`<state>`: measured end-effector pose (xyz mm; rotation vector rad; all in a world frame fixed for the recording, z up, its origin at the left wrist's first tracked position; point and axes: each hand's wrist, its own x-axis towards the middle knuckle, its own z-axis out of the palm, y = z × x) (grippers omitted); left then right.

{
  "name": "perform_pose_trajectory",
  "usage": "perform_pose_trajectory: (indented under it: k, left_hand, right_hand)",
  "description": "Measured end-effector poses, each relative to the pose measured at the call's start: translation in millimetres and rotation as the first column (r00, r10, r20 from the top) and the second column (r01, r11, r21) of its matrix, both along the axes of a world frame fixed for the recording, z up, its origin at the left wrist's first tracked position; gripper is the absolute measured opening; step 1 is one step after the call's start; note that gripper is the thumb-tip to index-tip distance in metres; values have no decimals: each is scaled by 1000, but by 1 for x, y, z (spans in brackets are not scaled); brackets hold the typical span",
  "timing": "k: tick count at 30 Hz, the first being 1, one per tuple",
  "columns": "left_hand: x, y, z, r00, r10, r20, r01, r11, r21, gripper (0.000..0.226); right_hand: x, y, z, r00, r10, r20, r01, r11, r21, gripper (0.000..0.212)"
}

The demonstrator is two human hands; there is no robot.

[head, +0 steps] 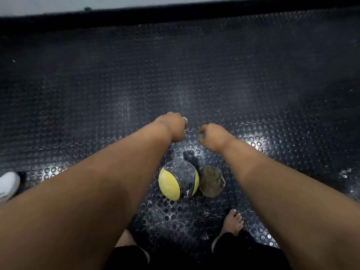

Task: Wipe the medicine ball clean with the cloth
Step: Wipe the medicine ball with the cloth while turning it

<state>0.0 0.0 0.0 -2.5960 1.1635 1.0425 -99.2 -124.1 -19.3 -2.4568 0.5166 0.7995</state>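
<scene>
A yellow and dark grey medicine ball (178, 181) marked "1 KG" sits on the studded floor between my forearms. A crumpled olive-brown cloth (211, 182) lies on the floor touching the ball's right side. My left hand (173, 126) hangs in the air beyond the ball with fingers curled under and nothing in it. My right hand (212, 136) is held beside it, fingers loosely curled, also holding nothing. Both hands are well above and past the ball and the cloth.
The floor is black rubber with raised round studs (272, 94), dusty in places. A pale wall base (58, 4) runs along the far edge. My bare feet (234, 223) stand just behind the ball. A white shoe (7, 184) shows at the left edge.
</scene>
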Motion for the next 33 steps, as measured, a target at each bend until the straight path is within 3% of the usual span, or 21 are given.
perform_pose_trajectory:
  k: [7, 13, 17, 27, 30, 33]
  left_hand:
    - [-27, -5, -137, 991, 3, -132, 8, 996, 84, 42]
    - [-47, 0, -205, 974, 17, -226, 5, 995, 95, 47]
    - [-47, 2, -225, 966, 75, -246, -54, 994, 91, 61]
    - [-70, 13, -226, 975, 73, -211, -61, 996, 62, 65]
    - [-86, 24, -223, 983, 71, -170, -68, 997, 23, 66]
    - [-110, 44, -218, 991, 74, -110, -71, 997, 35, 69]
  right_hand:
    - [-33, -7, -147, 981, 34, -191, -48, 997, -68, 38]
    - [-70, -11, -241, 959, 53, -280, -89, 989, -120, 47]
    - [-81, -12, -278, 931, 72, -358, -135, 979, -152, 47]
    - [-134, -16, -322, 927, -118, -357, 16, 961, -277, 70]
    - [-157, -14, -328, 899, -262, -352, 180, 952, -249, 43]
    - [-169, -2, -310, 888, -329, -321, 280, 941, -191, 32]
